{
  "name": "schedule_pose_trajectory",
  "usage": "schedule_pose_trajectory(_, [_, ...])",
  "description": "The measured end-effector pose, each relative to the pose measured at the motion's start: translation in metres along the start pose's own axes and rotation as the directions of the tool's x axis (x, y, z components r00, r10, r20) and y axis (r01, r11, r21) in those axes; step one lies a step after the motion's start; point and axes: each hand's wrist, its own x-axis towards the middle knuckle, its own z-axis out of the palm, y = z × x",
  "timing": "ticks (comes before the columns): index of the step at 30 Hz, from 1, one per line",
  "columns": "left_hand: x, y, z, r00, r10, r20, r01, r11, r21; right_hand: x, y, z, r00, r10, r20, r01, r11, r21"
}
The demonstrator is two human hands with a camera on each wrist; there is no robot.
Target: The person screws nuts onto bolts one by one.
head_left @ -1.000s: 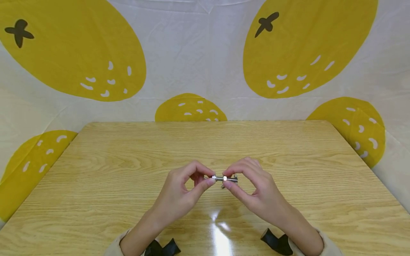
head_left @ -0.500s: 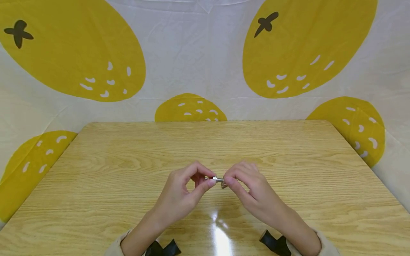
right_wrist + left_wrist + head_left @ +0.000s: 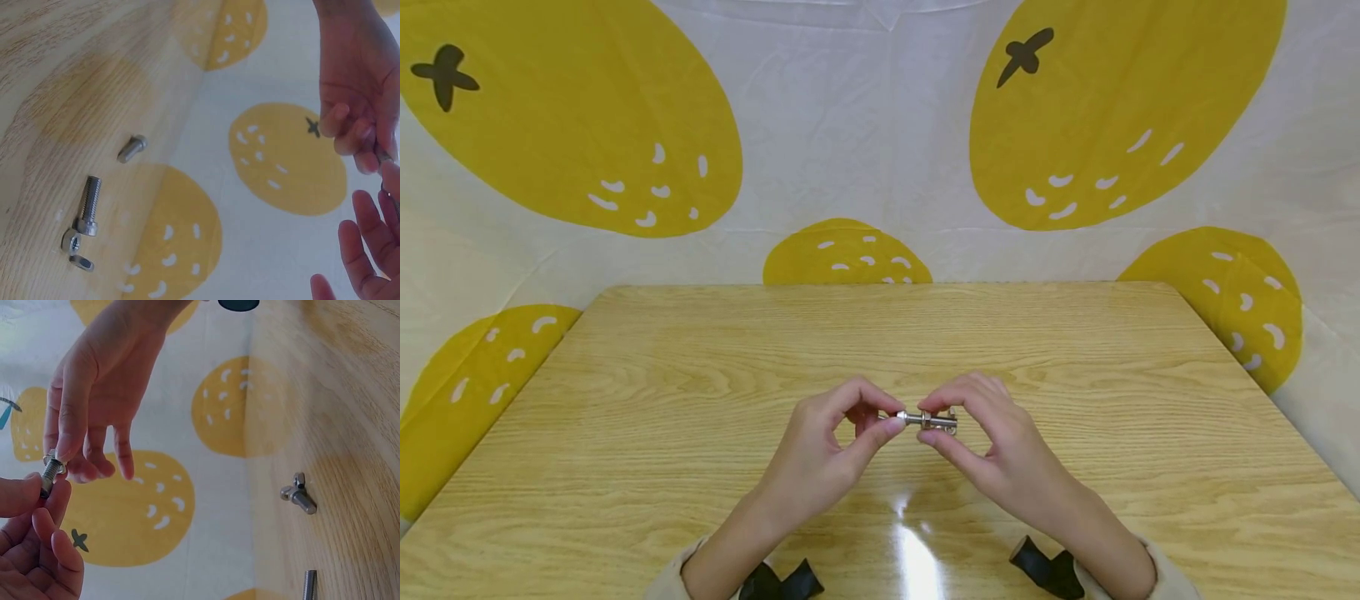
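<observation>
My left hand (image 3: 823,442) pinches the head of a small silver bolt (image 3: 49,471) between thumb and index finger. The bolt lies level in the head view, its threaded shank toward the right. A nut (image 3: 927,420) sits on the shank, and my right hand (image 3: 1003,437) has its thumb and index fingertips on either side of it. In the left wrist view the right thumb is right at the nut, the other right fingers hanging loose. Seen from the right wrist, the fingers cover most of the bolt.
On the wooden table (image 3: 700,350), below the hands, lie a bolt (image 3: 90,203), two nuts (image 3: 72,241) beside its head, and another bolt (image 3: 132,149) to the left. A white cloth (image 3: 850,125) with yellow fruit shapes hangs behind the table.
The right thumb and index finger closed over the nut half a second ago, hiding it. Now they have parted somewhat and the nut shows between them. The left hand has stayed in place.
</observation>
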Motion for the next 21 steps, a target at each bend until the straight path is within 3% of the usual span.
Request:
schedule_pose_trajectory(14, [0.0018,0.0021,-0.0034,1.000,-0.013,0.006,0.013,1.000,-0.025,-0.0002,0.0009,-0.0005,1.000,-0.012,0.007,0.012,1.000,0.019])
schedule_pose_trajectory(21, [0.0016,0.0018,-0.0028,1.000,0.005,0.006,-0.005,0.999,-0.041,-0.0018,0.0002,0.0009,0.999,0.037,0.031,-0.037,0.999,0.018])
